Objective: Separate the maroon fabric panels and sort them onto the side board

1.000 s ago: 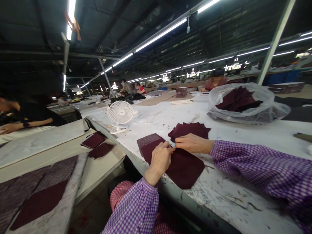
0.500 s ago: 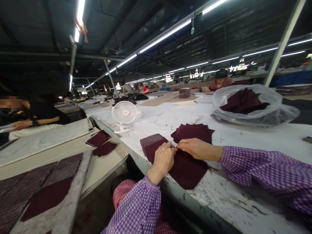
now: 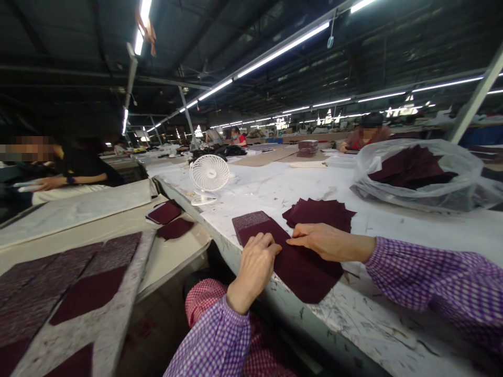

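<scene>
While both hands lie on it, the cloth (image 3: 304,272) sits flat on the bench (image 3: 275,186), close to its near edge. It is a dark maroon piece, roughly four-sided, plain and smooth on its upper face, with straight cut edges and one corner pointing back toward the person.

The left hand (image 3: 255,262) rests palm down on the cloth's left part. Its fingers are half curled and their tips touch the fabric. Whether they pinch an edge cannot be told.

The right hand (image 3: 322,242) lies just beside it, fingers nearly straight and pointing at the left hand's fingertips. It presses flat on the cloth and grips nothing. Both wrists come out of purple checked sleeves (image 3: 428,277).

Just beyond the left hand's fingertips is a speckled grey-maroon patch (image 3: 249,220) that touches the cloth. Whether it belongs to the same piece or to one beneath is unclear.

Just beyond the right hand is a loose stack (image 3: 320,212) of the same maroon pieces, fanned out of line. Farther off past the left hand a small white fan (image 3: 209,175) stands on the bench. Well beyond the right hand, to its right, lies a clear plastic bag (image 3: 424,175) with more maroon pieces inside.
</scene>
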Demonstrator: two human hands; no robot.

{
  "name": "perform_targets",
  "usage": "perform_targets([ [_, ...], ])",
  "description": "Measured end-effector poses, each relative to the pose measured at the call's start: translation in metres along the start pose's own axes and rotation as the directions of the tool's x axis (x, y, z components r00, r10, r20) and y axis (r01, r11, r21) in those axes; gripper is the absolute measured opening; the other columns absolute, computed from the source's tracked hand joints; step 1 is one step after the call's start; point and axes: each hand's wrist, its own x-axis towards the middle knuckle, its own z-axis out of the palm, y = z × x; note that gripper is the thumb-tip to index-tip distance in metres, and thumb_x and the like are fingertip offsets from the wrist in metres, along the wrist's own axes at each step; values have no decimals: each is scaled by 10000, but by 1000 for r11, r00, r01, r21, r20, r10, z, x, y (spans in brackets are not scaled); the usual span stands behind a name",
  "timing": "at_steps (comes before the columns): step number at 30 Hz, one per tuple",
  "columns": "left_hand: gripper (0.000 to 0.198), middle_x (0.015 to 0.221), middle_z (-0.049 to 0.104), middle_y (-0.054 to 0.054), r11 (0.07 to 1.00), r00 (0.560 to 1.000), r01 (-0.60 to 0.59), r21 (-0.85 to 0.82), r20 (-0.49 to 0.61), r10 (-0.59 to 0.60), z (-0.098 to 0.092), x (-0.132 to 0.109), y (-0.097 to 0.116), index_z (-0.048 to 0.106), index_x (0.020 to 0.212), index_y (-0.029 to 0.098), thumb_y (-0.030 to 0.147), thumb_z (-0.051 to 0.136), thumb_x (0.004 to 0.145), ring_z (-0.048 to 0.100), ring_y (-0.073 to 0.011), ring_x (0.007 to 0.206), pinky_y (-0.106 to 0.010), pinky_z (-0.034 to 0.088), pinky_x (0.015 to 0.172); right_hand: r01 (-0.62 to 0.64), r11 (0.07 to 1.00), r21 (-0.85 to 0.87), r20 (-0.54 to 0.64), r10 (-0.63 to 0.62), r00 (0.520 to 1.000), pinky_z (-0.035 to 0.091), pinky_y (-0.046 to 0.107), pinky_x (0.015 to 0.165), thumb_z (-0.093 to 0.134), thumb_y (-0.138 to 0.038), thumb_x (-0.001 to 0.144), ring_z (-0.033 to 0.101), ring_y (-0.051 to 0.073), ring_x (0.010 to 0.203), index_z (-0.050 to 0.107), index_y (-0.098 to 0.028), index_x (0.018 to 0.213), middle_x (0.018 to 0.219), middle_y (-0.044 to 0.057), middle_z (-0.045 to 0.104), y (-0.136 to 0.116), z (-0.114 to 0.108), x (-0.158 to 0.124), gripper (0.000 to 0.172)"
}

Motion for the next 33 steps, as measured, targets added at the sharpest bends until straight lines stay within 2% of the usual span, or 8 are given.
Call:
perform_targets([
  [6, 180, 868, 585, -37, 991, 995, 98, -95, -12, -100, -1, -8, -6, 649, 913, 189, 183, 472, 886, 506, -167, 847, -294, 410, 770, 35, 985, -168, 91, -20, 996, 437, 298, 739, 411, -10, 768, 545, 182, 819, 541, -236, 1272, 937, 110, 560, -11, -6, 8, 568],
  [11, 217, 834, 586, -44, 999, 998, -8, -41, -65, 5, 1, -17, -11, 644, 870, 191, 184, 430, 904, 490, -184, 821, -329, 400, 749, 43, 966, -256, 187, 6, 982, 401, 271, 629, 422, -15, 753, 532, 159, 703, 446, -292, 1349, 888, 92, 550, -20, -14, 14, 657],
  [15, 148, 846, 596, -36, 954, 987, 26, -299, -144, -72, -1, -25, -16, 622, 919, 182, 177, 479, 879, 501, -171, 822, -310, 419, 764, 45, 962, -269, 201, 10, 979, 385, 270, 623, 415, -23, 769, 538, 163, 715, 420, -313, 1362, 908, 97, 552, -24, -15, 16, 660],
  [19, 112, 825, 574, -31, 895, 968, 118, -431, -152, -201, -3, -27, -15, 589, 922, 163, 155, 545, 819, 509, -174, 826, -313, 427, 769, 45, 960, -275, 184, 7, 983, 368, 270, 611, 422, -24, 770, 540, 164, 710, 419, -311, 1363, 908, 95, 551, -21, -11, 15, 658],
  [23, 116, 800, 569, -32, 927, 973, 121, -356, -144, -182, 0, -25, -12, 594, 798, 164, 106, 498, 823, 499, -183, 822, -329, 410, 775, 66, 952, -300, 143, -23, 989, 345, 259, 584, 432, -21, 761, 526, 148, 674, 420, -314, 1361, 905, 89, 555, -18, -5, 13, 668],
  [27, 193, 816, 578, -43, 942, 978, 88, -325, -149, -143, 1, -27, -12, 605, 783, 164, 127, 439, 873, 494, -182, 823, -328, 406, 774, 90, 933, -349, 123, -49, 991, 296, 250, 532, 430, -4, 750, 479, 115, 581, 412, -324, 1363, 871, 80, 558, -20, -6, 12, 692],
  [30, 185, 820, 593, -37, 922, 977, 86, -379, -148, -152, -2, -31, -16, 609, 777, 167, 135, 454, 874, 510, -174, 824, -313, 412, 771, 105, 915, -390, 115, -65, 991, 241, 250, 489, 413, 2, 766, 409, 92, 502, 398, -341, 1369, 822, 70, 554, -27, -7, 14, 694],
  [33, 149, 810, 609, -22, 868, 961, 138, -477, -150, -234, -7, -33, -19, 600, 790, 170, 118, 478, 859, 541, -154, 798, -285, 425, 748, 104, 896, -431, 53, -90, 994, 195, 253, 471, 394, -13, 802, 368, 89, 477, 369, -367, 1377, 786, 59, 546, -33, -2, 15, 675],
])
